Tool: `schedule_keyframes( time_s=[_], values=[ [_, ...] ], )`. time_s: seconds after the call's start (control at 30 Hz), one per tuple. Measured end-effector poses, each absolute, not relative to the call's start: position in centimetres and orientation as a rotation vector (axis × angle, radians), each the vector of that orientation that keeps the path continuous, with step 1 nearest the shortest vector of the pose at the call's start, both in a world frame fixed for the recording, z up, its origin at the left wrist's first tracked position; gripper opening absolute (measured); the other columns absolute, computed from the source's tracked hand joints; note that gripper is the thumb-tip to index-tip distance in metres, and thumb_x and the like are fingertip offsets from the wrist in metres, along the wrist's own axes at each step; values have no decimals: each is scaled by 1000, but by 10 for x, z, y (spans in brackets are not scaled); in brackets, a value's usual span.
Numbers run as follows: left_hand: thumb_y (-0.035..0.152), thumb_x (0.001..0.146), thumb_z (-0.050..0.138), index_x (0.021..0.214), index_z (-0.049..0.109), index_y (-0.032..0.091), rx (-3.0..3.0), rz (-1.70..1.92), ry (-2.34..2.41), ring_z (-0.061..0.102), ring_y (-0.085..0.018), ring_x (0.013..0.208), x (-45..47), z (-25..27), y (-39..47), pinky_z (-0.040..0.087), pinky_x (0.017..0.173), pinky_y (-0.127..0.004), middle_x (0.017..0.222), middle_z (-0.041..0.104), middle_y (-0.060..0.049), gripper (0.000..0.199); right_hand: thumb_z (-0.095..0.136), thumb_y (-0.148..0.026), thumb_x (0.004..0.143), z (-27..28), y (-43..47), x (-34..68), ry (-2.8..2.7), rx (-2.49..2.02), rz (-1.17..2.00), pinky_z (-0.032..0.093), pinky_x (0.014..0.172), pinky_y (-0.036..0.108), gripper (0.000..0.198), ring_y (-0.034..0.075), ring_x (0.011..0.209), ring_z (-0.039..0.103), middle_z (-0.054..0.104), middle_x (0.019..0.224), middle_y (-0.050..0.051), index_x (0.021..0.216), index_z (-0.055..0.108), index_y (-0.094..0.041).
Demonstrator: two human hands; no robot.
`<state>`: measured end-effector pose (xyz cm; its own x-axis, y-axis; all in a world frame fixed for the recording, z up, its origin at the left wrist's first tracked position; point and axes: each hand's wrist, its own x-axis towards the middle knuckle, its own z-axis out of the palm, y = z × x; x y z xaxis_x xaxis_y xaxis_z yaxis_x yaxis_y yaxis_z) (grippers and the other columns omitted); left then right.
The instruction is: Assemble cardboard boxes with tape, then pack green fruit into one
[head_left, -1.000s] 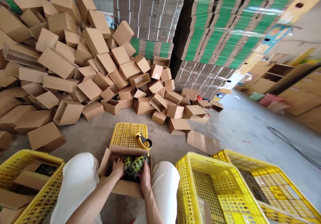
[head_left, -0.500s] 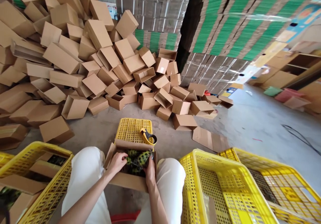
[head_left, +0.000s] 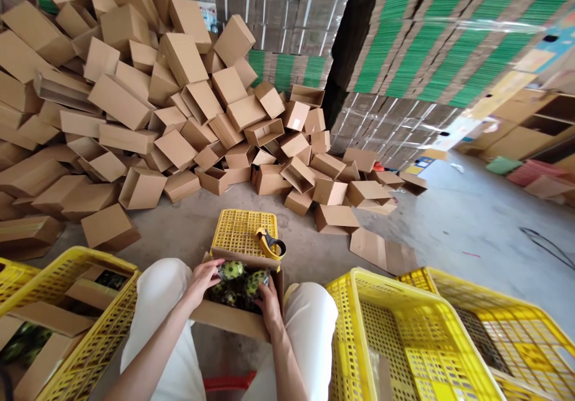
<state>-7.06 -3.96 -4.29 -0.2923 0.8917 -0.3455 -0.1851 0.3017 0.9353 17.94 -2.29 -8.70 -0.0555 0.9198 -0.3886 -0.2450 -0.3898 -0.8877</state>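
Note:
An open cardboard box (head_left: 231,317) rests between my knees, holding several green, dark-spotted fruits in clear plastic wrap. My left hand (head_left: 203,280) reaches over the box's left side, its fingers closed on the edge of a wrapped green fruit (head_left: 232,270) at the far-left corner. Inside the right wall, my right hand (head_left: 269,302) grips another wrapped green fruit (head_left: 256,281) with thumb and fingers. Darker wrapped fruits lie beneath and are partly hidden. Just beyond the box, a yellow-and-black tape dispenser (head_left: 269,244) sits on an upturned yellow crate (head_left: 238,227).
To my left, a yellow crate (head_left: 67,263) holds open boxes with green produce inside. Yellow crates (head_left: 359,329) stand at my right. A large heap of cardboard boxes (head_left: 179,125) covers the floor ahead, with stacks of flattened cartons (head_left: 386,53) behind. A dark cable (head_left: 545,245) lies far right.
The wrapped fruit at my left hand has moved to the box's far-left corner. My right hand has lowered its fruit slightly and turned inward. The whole view has shifted a little.

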Motion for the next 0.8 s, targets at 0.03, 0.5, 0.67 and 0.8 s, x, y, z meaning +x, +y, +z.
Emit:
schedule_keyframes(
  time_s=[0.03,0.5,0.67,0.8],
  values=[
    [64,80,70,115,77,18,700,1238,1488,72,-25,110,-70,-45,-42,65,90,-44,142,70,-17,58,74,-48,73,-82,-25,178,-809,-1239,1694,57,98,50,68,35,125,68,72,141,10,138,71,-28],
    [35,88,68,152,58,25,1679,337,1824,17,-39,165,-28,-69,-46,30,128,-61,176,30,-12,66,78,-25,56,-96,-21,180,-1278,-1495,1250,32,128,53,53,41,144,52,71,141,9,109,82,-25],
    [21,90,57,163,42,27,1709,14,1814,-5,-38,167,-17,-86,-47,21,126,-73,181,15,-6,75,74,-19,61,-99,-27,175,-1450,-1515,1150,31,128,54,47,40,134,61,79,123,9,106,85,-28],
    [25,89,64,161,45,31,1792,90,1956,10,-39,165,-12,-85,-53,18,128,-67,176,31,-8,75,69,-37,76,-99,-27,174,-1427,-1522,1133,49,111,53,22,41,112,70,82,105,13,87,85,-26]
  ],
)
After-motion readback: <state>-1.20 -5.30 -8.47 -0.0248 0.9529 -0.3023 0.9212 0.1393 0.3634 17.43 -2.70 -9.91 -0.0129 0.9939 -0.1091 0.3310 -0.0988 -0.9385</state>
